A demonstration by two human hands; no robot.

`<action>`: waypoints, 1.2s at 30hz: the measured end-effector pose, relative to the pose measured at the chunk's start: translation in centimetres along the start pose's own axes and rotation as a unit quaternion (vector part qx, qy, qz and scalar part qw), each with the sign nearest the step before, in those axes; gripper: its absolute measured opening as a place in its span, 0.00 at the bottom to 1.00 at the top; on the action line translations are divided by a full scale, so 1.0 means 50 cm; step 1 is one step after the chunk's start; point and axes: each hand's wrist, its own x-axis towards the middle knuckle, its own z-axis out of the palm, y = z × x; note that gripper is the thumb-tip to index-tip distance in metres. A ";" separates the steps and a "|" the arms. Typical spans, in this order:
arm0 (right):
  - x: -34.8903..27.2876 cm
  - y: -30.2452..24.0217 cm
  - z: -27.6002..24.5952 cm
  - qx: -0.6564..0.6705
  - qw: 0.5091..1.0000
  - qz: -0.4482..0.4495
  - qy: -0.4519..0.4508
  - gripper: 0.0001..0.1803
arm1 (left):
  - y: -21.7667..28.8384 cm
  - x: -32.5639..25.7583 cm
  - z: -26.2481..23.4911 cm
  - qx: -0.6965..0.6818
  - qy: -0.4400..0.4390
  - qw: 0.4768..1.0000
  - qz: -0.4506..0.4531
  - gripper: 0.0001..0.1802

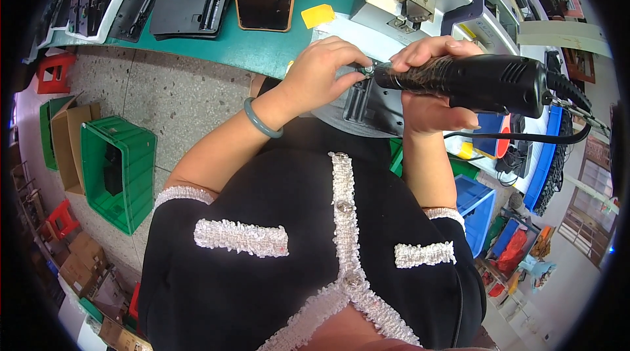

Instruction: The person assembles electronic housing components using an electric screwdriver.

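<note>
A: Working from the largest item down: what sits on the teal-topped workbench point(262, 49)?

B: A dark grey moulded plastic housing point(371, 105) lies at the bench's near edge, directly under both hands. Above it the right hand point(433, 82) is wrapped around a black corded electric screwdriver point(472, 82), fingers curled tight on the barrel, tip pointing left.

A: And the left hand point(321, 72)?

B: Its thumb and forefinger are pressed together at the driver tip point(369, 70), pinching what appears to be a small screw; the screw itself is too small to confirm.

A: Step in hand?

B: Judged as loading the fastener onto the bit. The next move calls for lowering the tip squarely into a hole in the housing.
</note>
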 end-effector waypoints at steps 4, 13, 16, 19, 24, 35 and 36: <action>0.004 -0.007 0.002 0.005 1.000 0.022 0.016 0.52 | -0.001 0.000 0.000 0.000 0.000 1.000 -0.005 0.13; 0.008 -0.018 0.015 0.029 0.992 0.092 0.076 0.53 | 0.000 0.000 -0.004 -0.009 -0.002 1.000 -0.003 0.13; 0.012 -0.015 0.015 0.040 0.991 0.096 0.079 0.52 | -0.002 -0.001 -0.004 -0.010 -0.005 1.000 -0.003 0.13; 0.016 -0.019 0.021 0.024 0.990 0.113 0.083 0.52 | -0.002 -0.001 -0.002 -0.015 -0.004 1.000 -0.002 0.13; 0.019 -0.015 0.011 0.022 0.989 0.125 0.070 0.50 | 0.002 0.000 -0.001 -0.020 0.004 1.000 0.005 0.11; 0.029 -0.013 0.000 0.092 0.992 0.063 0.050 0.49 | 0.004 -0.013 -0.004 0.007 0.033 0.998 0.049 0.06; 0.032 -0.019 0.005 0.108 0.990 0.061 0.062 0.50 | 0.006 -0.013 -0.005 0.002 0.037 0.998 0.045 0.06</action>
